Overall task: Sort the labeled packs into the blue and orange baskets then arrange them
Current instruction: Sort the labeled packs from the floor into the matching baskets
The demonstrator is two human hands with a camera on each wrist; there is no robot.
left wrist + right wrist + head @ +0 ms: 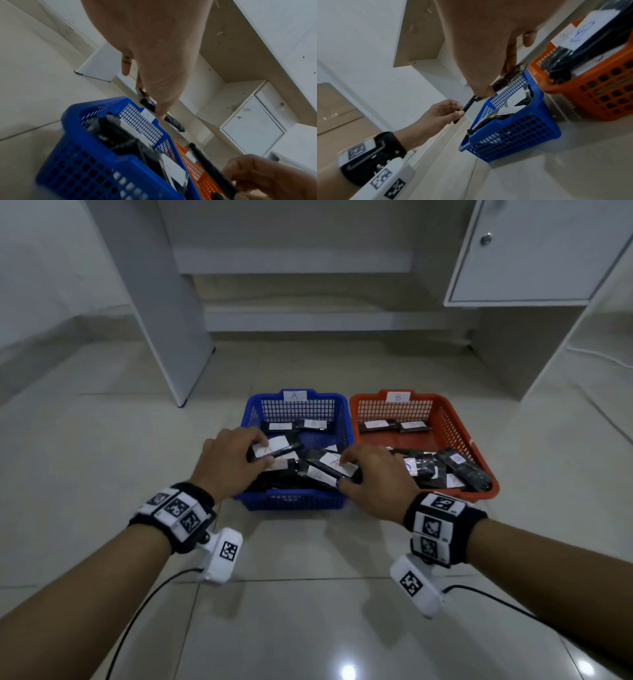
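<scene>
On the tiled floor stand a blue basket [291, 502] tagged A and, to its right, an orange basket [457, 421] tagged B. Both hold black packs with white labels. Two packs lie side by side at the back of each basket, and the rest lie in loose heaps. Over the blue basket my left hand [263, 454] grips one A-labeled pack [278, 447]. My right hand [346, 471] pinches another A-labeled pack [334, 464] at the basket's right side. The right wrist view shows both hands holding packs [510, 77] above the blue basket [513, 136].
A white desk panel [164, 320] stands behind on the left and a white cabinet [534, 251] with a knob hangs at the back right. A white cable [603, 361] runs along the floor at right. Bare tile lies in front of the baskets.
</scene>
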